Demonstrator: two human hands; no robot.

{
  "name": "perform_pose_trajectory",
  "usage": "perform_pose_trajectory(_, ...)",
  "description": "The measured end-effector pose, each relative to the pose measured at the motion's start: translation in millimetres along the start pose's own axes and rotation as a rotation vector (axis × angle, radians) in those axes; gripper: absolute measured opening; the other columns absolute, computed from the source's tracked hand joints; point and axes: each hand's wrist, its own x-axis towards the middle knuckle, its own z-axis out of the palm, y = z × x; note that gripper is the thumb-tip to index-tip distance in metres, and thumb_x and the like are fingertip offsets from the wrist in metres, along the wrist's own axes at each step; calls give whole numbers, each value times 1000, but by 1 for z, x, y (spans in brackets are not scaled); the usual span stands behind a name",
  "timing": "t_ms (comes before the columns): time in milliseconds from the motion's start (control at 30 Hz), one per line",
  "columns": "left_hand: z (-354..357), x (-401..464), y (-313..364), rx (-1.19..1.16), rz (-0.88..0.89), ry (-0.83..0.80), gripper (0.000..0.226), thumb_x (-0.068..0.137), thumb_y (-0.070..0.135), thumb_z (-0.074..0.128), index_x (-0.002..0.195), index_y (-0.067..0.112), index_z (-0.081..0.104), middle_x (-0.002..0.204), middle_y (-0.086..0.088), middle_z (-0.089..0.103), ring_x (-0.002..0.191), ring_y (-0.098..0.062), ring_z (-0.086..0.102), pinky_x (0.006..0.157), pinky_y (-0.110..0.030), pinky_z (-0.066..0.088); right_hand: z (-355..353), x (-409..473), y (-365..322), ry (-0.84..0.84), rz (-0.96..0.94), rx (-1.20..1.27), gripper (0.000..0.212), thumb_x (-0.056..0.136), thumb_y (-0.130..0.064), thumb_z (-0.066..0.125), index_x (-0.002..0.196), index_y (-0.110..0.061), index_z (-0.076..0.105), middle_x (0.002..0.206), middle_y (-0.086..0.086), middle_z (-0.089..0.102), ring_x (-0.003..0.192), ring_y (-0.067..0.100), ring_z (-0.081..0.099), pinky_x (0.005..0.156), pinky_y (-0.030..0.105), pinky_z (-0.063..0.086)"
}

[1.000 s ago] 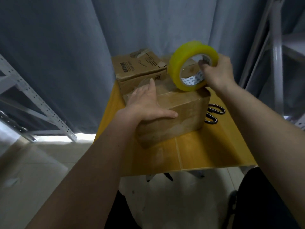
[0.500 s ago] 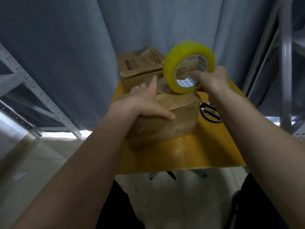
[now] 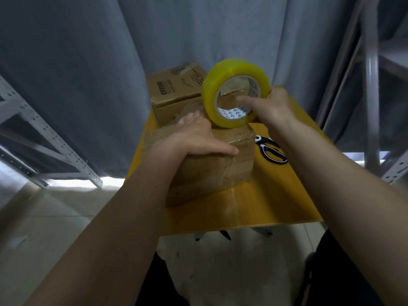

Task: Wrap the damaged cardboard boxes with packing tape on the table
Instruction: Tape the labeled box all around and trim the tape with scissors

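1. A grey curtain (image 3: 88,74) hangs across the whole background, with grey perforated metal shelving (image 3: 48,138) slanting in at the left and more of the same framing at the right edge.
2. The yellow table (image 3: 271,204) stands in front of the curtain; its top is seen from above, and its near edge runs just above the pale floor.
3. The near cardboard box (image 3: 212,173) sits on the table towards its left side, already banded with clear tape that shines along its top and front face (creases show under the film).
4. A second cardboard box (image 3: 174,89) stands behind it, touching or nearly touching, tilted a little, with dark printing on its upper face.
5. The roll of packing tape (image 3: 212,91) is yellow and stands on edge over the far right corner of the near box; whether it rests on the box or hangs just above it cannot be told.
6. The left hand (image 3: 194,135) lies palm-down on top of the near box, fingers straight and spread towards the far edge, thumb stretched along the front upper edge; it presses and holds nothing.
7. The right hand (image 3: 271,104) holds the tape roll, fingers hooked through the core from the right side and the rest of the hand against the roll's outer rim.
8. Black-handled scissors (image 3: 271,149) lie flat on the table just right of the near box, apart from it and partly hidden by the right forearm.
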Motion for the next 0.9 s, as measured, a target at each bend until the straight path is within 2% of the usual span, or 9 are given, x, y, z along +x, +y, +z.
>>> perform_pose_trajectory(67, -1, -1, 2, -8, -10, -3, 126, 56, 84, 65, 155, 23, 16, 159, -6, 21, 145, -28, 19, 116, -41, 20, 0, -1, 1, -33, 37, 5, 13, 80, -20, 76, 83, -22, 64, 89, 0, 70, 88, 22, 69, 80, 43, 59)
perform_pose_trajectory(167, -1, -3, 2, -12, -4, 1, 126, 57, 85, 64, 155, 23, 14, 159, -5, 22, 145, -28, 21, 117, -41, 20, -5, 3, -9, -39, 26, 2, 4, 88, -18, 68, 86, -20, 64, 81, 0, 67, 81, 23, 69, 58, 38, 61)
perform_pose_trajectory(233, 0, -5, 0, -35, 11, 0, 128, 58, 84, 64, 155, 27, 3, 162, -3, 16, 147, -27, 16, 117, -41, 16, -16, 6, -15, -14, 37, 51, 3, 91, -19, 64, 88, -19, 63, 82, 2, 66, 82, 24, 68, 52, 37, 59)
perform_pose_trajectory(333, 2, -5, 0, -35, 19, -25, 131, 60, 83, 63, 153, 31, -13, 164, 0, 5, 149, -25, 8, 118, -41, 9, -37, 8, -7, 59, 61, 58, 2, 92, -17, 63, 91, -16, 63, 90, 5, 65, 90, 28, 66, 73, 47, 58)
perform_pose_trajectory(467, 3, -2, 0, -6, 48, -31, 126, 62, 85, 59, 152, 36, -14, 164, 0, 6, 149, -26, 10, 118, -43, 10, -48, 10, 3, 59, 112, 69, 6, 93, -12, 61, 99, -12, 60, 83, 5, 61, 81, 27, 64, 57, 39, 56)
perform_pose_trajectory(667, 4, -4, -1, 29, 62, -10, 120, 63, 86, 56, 151, 41, -13, 163, 1, 10, 147, -25, 14, 118, -46, 12, -49, 9, 14, 55, 198, 81, 16, 92, -12, 62, 108, -8, 61, 105, 13, 61, 97, 32, 64, 79, 48, 56)
perform_pose_trajectory(767, 2, -4, -1, 43, 70, -22, 113, 64, 87, 54, 149, 49, -11, 162, 1, 13, 146, -26, 16, 118, -48, 13, -52, 8, 22, 57, 210, 120, 7, 92, -11, 63, 99, -11, 60, 106, 12, 62, 105, 33, 64, 88, 50, 54)
perform_pose_trajectory(867, 2, -6, -1, 80, 75, -42, 106, 66, 88, 50, 147, 55, -9, 161, 0, 13, 145, -27, 16, 118, -50, 14, -60, 11, 32, 94, 176, 46, 19, 91, -9, 64, 109, -4, 64, 108, 13, 64, 109, 31, 62, 95, 49, 50)
perform_pose_trajectory(900, 2, -7, -1, 84, 69, -46, 103, 66, 88, 49, 146, 56, -8, 161, -1, 13, 146, -28, 15, 118, -50, 13, -61, 11, 38, 94, 189, 50, 15, 90, -10, 65, 105, -5, 64, 109, 13, 64, 108, 31, 62, 95, 50, 50)
